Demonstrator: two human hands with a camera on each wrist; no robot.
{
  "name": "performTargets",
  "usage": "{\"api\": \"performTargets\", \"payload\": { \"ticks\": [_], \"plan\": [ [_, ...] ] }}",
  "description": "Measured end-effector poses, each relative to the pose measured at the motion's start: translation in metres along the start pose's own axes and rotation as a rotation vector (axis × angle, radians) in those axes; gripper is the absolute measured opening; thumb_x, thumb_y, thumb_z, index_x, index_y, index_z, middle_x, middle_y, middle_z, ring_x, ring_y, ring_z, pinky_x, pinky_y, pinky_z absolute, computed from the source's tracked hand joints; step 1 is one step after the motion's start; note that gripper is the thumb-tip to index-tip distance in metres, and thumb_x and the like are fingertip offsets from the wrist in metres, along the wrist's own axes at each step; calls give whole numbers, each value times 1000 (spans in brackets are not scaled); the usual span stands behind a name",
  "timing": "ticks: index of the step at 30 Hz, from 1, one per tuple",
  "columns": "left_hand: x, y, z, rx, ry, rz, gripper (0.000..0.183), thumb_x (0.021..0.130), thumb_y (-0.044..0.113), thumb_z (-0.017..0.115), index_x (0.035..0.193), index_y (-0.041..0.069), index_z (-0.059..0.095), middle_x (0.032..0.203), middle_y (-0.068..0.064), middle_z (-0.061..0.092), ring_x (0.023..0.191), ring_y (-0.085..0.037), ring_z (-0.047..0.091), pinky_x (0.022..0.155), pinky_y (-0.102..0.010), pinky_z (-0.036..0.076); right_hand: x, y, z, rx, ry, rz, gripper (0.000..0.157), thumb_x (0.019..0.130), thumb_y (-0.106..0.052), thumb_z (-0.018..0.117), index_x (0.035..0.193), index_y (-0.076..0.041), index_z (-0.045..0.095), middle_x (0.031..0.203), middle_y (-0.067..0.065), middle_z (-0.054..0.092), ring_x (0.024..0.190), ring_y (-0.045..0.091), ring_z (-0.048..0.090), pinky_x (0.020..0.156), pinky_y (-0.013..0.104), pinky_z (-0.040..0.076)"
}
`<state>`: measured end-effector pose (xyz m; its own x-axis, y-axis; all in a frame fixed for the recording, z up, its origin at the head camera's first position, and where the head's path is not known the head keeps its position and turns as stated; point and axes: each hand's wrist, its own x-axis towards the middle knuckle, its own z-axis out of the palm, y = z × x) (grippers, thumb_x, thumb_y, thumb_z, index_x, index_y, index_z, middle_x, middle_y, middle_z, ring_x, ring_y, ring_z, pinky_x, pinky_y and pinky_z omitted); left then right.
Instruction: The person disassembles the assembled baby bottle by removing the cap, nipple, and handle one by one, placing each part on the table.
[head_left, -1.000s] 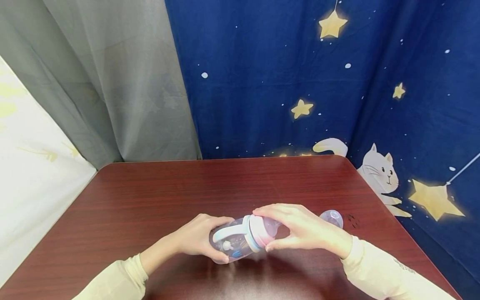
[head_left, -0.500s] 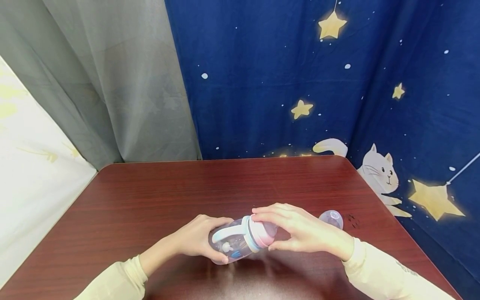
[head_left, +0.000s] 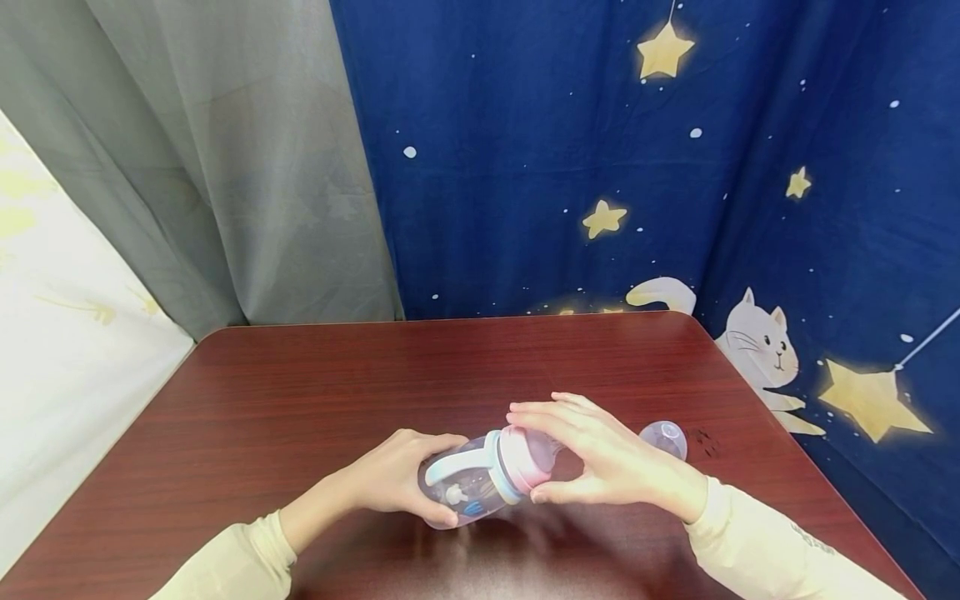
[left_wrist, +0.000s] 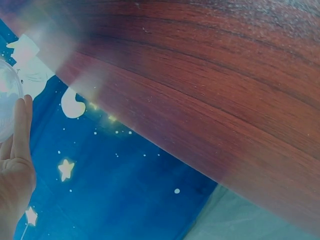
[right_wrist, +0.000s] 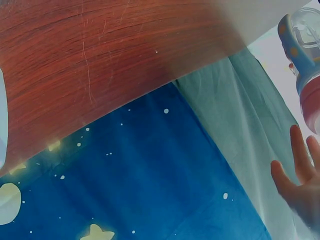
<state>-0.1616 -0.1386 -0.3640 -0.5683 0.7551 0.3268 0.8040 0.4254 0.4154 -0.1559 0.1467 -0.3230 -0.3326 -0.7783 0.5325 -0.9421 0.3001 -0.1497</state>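
A clear baby bottle [head_left: 480,492] with pale blue handles [head_left: 457,462] and a pink collar [head_left: 519,457] lies tilted low over the table, its teat end towards the right. My left hand [head_left: 401,475] grips the bottle's base end, thumb on the near side; the left wrist view catches only the rounded clear base [left_wrist: 7,102] and part of that hand. Around the collar and teat stands my right hand [head_left: 600,454], its thumb at the collar's near edge and its fingers stretched over the top. In the right wrist view those fingers [right_wrist: 300,160] are spread just off the collar.
A clear domed cap [head_left: 664,438] lies on the table behind my right wrist. The dark red wooden table [head_left: 360,375] has its far edge against grey [head_left: 285,167] and blue star-patterned curtains [head_left: 510,208]. Small dark marks [head_left: 707,442] show on the tabletop beside the cap.
The fingers of my right hand shift on the collar, then lift and spread above it now. My left hand and the bottle stay nearly still.
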Motion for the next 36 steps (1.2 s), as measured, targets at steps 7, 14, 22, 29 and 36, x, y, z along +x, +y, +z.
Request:
{"api": "performTargets", "payload": {
  "ticks": [7, 14, 22, 29, 36],
  "plan": [
    [0, 1, 0, -6, -5, -5, 67, 61, 58, 69, 112, 17, 54, 82, 16, 56, 68, 3, 51, 57, -10, 39, -2, 0, 1, -50, 15, 65, 73, 69, -53, 66, 128, -17, 45, 126, -9, 46, 110, 10, 44, 88, 34, 34],
    [1, 2, 0, -12, -15, -14, 68, 61, 58, 69, 113, 17, 54, 83, 16, 56, 68, 3, 51, 57, -11, 39, -3, -2, 3, -65, 3, 81, 70, 68, -54, 66, 126, -20, 47, 122, -13, 48, 98, 6, 49, 79, 30, 39],
    [1, 2, 0, -4, -15, -9, 69, 61, 58, 69, 113, 15, 54, 84, 15, 57, 69, 3, 51, 58, -11, 39, -3, 0, 4, -47, 15, 21, 68, 66, -49, 71, 123, -20, 49, 122, -10, 48, 101, 7, 48, 82, 30, 38],
    [1, 1, 1, -19, -20, -2, 68, 62, 57, 69, 113, 15, 54, 84, 13, 57, 69, 3, 51, 58, -10, 39, -3, 1, 3, -41, 15, -21, 66, 67, -47, 71, 123, -19, 50, 124, -7, 48, 106, 9, 46, 85, 30, 36],
    [1, 2, 0, -29, -16, 3, 67, 62, 56, 69, 113, 15, 54, 84, 14, 57, 69, 3, 52, 58, -10, 40, -3, 2, 2, -42, 15, -64, 67, 67, -43, 72, 124, -17, 50, 126, -5, 46, 109, 11, 44, 88, 32, 34]
  ]
}}
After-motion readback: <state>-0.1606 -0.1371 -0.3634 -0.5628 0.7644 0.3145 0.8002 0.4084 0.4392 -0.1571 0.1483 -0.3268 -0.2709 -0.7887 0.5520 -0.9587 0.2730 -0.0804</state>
